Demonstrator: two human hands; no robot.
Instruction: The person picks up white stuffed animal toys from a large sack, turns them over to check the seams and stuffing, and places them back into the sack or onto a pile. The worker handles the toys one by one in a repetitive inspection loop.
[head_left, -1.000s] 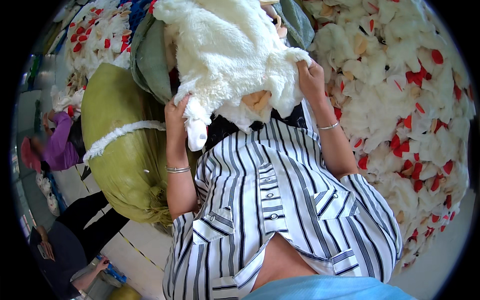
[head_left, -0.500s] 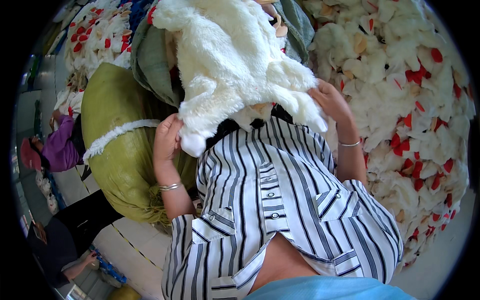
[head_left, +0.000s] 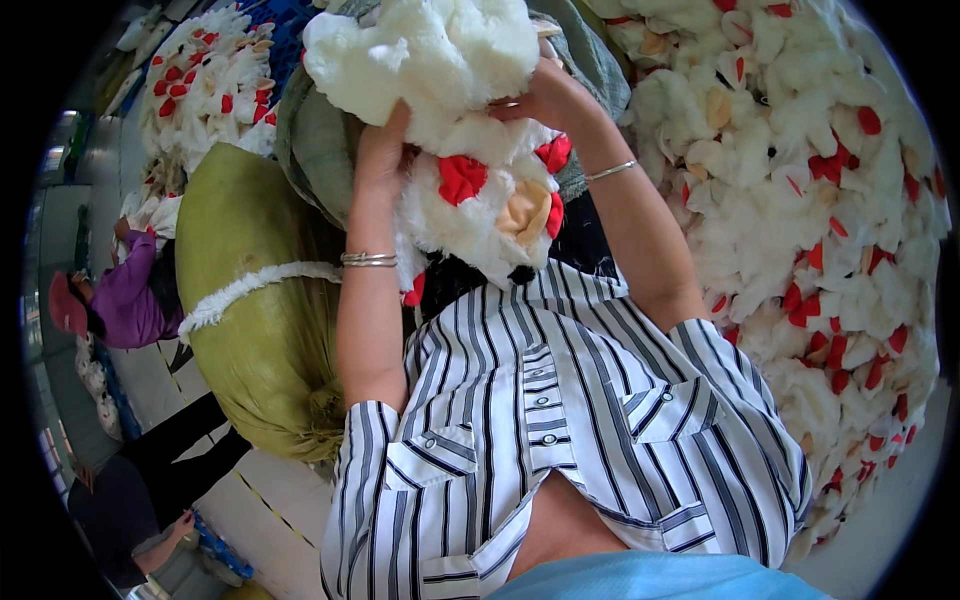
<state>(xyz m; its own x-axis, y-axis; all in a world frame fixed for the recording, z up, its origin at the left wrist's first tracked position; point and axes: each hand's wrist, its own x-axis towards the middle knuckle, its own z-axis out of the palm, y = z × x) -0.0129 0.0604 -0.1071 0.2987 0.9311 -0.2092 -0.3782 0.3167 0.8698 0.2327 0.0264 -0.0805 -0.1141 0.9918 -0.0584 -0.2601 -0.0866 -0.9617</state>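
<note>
Up in front of me is a fluffy white unstuffed plush skin [head_left: 425,55], bunched together between both hands. My left hand [head_left: 383,150] is closed at its lower left edge, with the fingertips partly buried in the pile. At its lower right edge my right hand [head_left: 548,98] has its fingers curled in, also gripping it. Just beneath, white plush with red patches [head_left: 462,180] and a tan patch [head_left: 524,212] spreads over my lap. Whether that is a separate piece I cannot tell. Behind the hands stands an open grey-green sack [head_left: 315,150].
A tall heap of white plush pieces [head_left: 780,200] with red and tan bits rises on my right. At my left leans a full olive sack [head_left: 250,330] tied with white fluffy cord [head_left: 260,285]. Another plush heap [head_left: 205,75] and two people [head_left: 140,290] are farther left.
Both hands have moved up and inward, from the plush skin's spread legs to its bunched body. The skin has lifted away, uncovering the red and tan patches below.
</note>
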